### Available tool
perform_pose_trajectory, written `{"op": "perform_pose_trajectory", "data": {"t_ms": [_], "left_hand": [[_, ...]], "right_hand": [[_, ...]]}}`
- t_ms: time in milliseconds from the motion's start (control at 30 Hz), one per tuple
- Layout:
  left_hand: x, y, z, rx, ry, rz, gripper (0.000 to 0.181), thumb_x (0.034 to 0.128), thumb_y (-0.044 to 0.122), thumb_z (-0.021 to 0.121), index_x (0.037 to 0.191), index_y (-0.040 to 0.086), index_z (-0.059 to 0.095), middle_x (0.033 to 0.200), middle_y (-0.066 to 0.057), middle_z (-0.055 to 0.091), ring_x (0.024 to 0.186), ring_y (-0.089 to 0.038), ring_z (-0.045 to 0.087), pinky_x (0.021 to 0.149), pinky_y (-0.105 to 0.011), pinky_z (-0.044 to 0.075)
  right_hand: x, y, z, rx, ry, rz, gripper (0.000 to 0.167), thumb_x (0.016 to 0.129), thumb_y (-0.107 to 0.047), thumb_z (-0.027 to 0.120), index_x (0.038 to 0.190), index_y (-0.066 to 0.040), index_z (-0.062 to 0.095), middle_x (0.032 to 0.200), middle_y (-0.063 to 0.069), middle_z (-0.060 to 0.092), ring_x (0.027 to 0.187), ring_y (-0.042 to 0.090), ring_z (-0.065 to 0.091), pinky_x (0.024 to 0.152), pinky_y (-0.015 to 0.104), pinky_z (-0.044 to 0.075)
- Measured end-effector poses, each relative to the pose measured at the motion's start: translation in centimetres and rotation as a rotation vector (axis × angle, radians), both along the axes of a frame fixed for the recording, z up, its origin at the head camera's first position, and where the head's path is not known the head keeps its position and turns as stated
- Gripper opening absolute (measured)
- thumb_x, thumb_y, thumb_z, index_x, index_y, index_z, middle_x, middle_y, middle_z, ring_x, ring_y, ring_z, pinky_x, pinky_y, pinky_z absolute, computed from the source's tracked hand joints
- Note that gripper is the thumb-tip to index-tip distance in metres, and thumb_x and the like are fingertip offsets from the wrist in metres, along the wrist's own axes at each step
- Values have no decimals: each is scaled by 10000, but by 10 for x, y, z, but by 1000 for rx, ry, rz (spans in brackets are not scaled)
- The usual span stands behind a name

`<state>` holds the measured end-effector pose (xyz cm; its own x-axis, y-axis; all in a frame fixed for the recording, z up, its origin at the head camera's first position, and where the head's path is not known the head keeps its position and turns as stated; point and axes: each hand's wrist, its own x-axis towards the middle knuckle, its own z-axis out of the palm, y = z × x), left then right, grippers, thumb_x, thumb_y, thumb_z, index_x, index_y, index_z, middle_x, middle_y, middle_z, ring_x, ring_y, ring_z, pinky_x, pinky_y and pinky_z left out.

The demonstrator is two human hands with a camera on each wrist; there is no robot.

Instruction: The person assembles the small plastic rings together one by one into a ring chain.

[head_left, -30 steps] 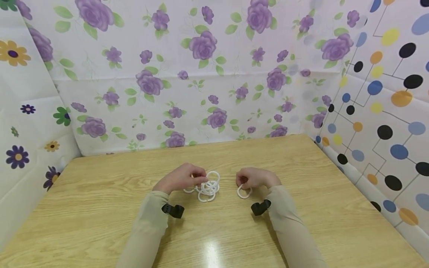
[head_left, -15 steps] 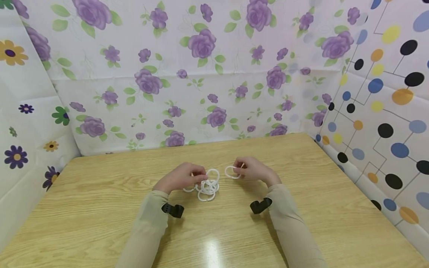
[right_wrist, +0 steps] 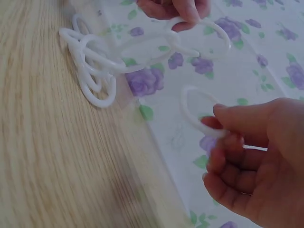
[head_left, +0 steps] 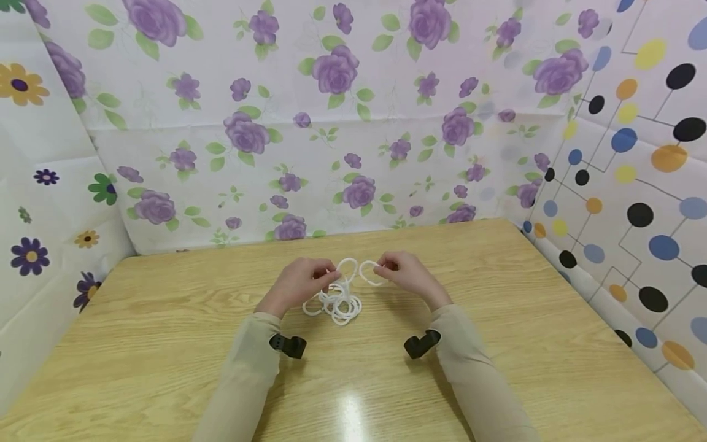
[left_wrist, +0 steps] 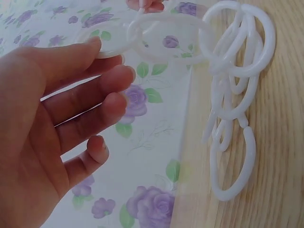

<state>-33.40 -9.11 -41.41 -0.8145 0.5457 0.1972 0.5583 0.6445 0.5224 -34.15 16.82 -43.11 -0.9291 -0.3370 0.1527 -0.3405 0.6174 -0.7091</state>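
Note:
Between thumb and forefinger, my left hand pinches the end ring of a chain of white plastic rings. That end ring is raised off the table, and a linked ring leads down from it to the heap of linked rings on the wood. Opposite, my right hand pinches a loose white ring between thumb and fingertips. This ring looks like an open C-shape in the head view, though its gap is partly hidden by the fingers. The two held rings are close together but apart.
The wooden table spreads around both hands. Behind it hangs a white cloth with purple flowers; a dotted cloth lines the right side. Each wrist carries a small black camera.
My right hand has lifted the loose ring from the table and brought it left and away from me. My left hand has raised the chain's end ring slightly, pulling a linked ring up.

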Motion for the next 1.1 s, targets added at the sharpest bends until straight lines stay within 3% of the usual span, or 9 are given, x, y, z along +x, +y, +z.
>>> {"op": "perform_pose_trajectory", "data": {"t_ms": [167, 367, 700, 867, 1100], "left_hand": [[0, 1, 1, 10, 7, -3, 255, 979, 356, 570, 986, 141, 707, 692, 4, 665, 597, -77, 529, 631, -271, 431], [0, 3, -1, 18, 34, -17, 224, 971, 337, 588, 968, 148, 708, 683, 13, 658, 601, -69, 527, 630, -265, 438], [-2, 3, -5, 18, 77, -22, 210, 961, 332, 605, 971, 161, 728, 712, 53, 667, 612, -50, 541, 614, -256, 444], [-1, 3, -4, 18, 90, -44, 212, 957, 334, 611, 969, 158, 729, 713, 36, 681, 610, -38, 541, 615, -250, 441], [0, 6, -4, -8, 153, -65, 181, 955, 327, 615, 955, 185, 725, 662, 62, 656, 578, -11, 518, 592, -227, 424]], "right_hand": [[1, -5, 0, -68, -76, 41, 164, 964, -164, 597, 926, -12, 649, 719, 87, 617, 673, 247, 570, 613, 264, 399], [2, -8, 1, -102, -135, 69, 223, 973, -171, 583, 948, 44, 638, 689, 29, 605, 741, 335, 599, 678, 271, 432], [-1, -5, 2, -143, -198, 125, 277, 1018, -172, 500, 941, 57, 634, 651, -5, 562, 628, 130, 545, 712, 391, 510], [0, -4, 4, -185, -265, 153, 322, 1038, -163, 443, 951, 111, 588, 624, -9, 524, 588, 112, 506, 673, 391, 506], [1, -1, 3, -208, -325, 162, 310, 1040, -170, 427, 892, 63, 568, 599, 2, 491, 562, 123, 455, 616, 333, 445]]}}
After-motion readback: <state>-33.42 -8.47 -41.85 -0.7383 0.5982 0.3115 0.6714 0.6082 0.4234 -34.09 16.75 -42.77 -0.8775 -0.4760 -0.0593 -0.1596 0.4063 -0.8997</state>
